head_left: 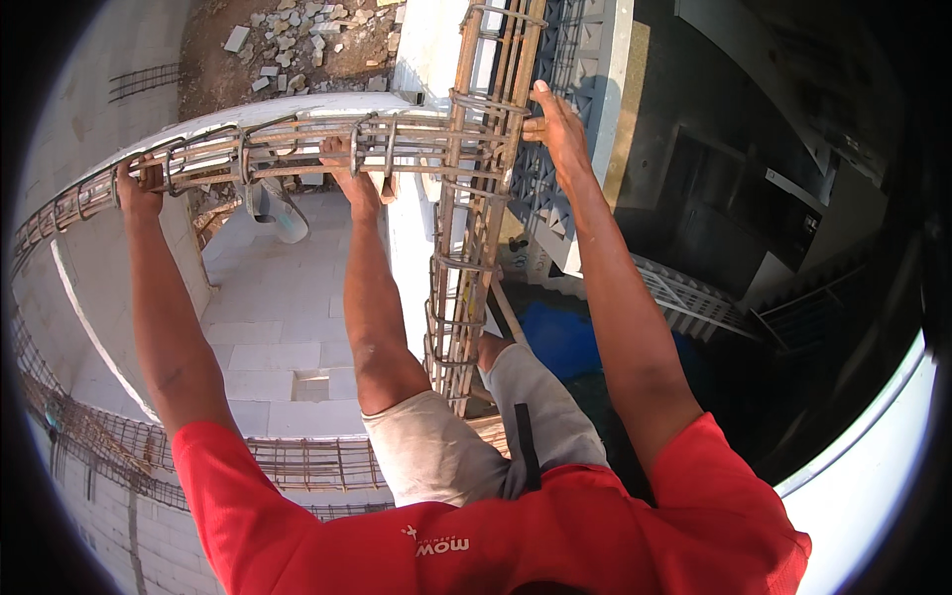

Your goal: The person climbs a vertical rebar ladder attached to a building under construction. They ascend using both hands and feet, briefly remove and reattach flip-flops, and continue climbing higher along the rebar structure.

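Observation:
A long rebar cage (297, 149) of rusty bars with bent stirrups runs across from the left. It meets a second rebar cage (476, 149) that stretches away from me. My left hand (142, 186) has its fingers wrapped around a lower bar of the crosswise cage, near its left part. Against the right side of the second cage, just past the junction, is my right hand (559, 134). Its fingers are apart and partly extended, and at least one touches the bars. Between my arms, my bare foot (347, 164) is at the crosswise cage, toes partly behind bars.
White block walls (278, 342) drop away below on the left, beside rubble (307, 40) on soil. To the right is a deep dark space with a blue sheet (555, 337) and a white slatted railing (694, 297). More rebar mesh (307, 461) lies at the lower left.

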A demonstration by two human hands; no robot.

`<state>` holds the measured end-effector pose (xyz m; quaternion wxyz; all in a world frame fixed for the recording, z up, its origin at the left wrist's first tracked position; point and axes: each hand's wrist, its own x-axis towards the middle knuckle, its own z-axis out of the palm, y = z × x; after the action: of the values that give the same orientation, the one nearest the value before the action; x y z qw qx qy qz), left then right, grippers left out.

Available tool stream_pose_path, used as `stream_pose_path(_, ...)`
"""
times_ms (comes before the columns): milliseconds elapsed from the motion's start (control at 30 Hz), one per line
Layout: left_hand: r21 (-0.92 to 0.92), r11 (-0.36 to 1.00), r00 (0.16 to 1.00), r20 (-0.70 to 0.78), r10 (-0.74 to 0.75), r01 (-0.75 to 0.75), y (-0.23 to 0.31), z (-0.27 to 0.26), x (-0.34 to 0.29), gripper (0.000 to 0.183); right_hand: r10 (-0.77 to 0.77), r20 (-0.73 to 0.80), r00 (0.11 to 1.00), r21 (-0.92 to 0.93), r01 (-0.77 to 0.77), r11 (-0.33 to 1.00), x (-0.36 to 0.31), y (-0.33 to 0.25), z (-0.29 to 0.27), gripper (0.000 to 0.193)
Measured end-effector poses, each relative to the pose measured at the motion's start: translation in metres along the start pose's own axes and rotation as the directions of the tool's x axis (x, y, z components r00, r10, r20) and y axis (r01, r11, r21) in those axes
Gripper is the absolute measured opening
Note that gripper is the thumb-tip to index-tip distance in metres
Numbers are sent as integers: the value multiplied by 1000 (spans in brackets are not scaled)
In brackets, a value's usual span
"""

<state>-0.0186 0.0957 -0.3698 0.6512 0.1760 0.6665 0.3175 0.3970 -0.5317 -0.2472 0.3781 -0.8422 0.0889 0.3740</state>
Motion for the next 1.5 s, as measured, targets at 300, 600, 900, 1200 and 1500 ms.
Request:
stream_pose_path(300,187,981,998,34,50,-56,-12,12,-43,64,-334,-344,877,-202,279,939,6,30,52,60)
stream_pose_path(600,197,800,755,-266,600,-566,-105,-4,-173,46,-206,-433,878,5,231,973,-2,22,78,57)
stream_pose_path(900,737,675,983,-119,143,-9,-265,-119,-126,118,-154,-429,890,110,221,969,3,21,83,54)
stream_pose_path(1200,612,790,989,85,-118,41,-283,-84,-90,45,-109,-388,915,194,197,961,-12,9,88,46)
stream_pose_path(1500,798,600,998,66,0,-53,-261,-83,-244,58,-190,-313,931,215,264,940,-13,14,88,53)
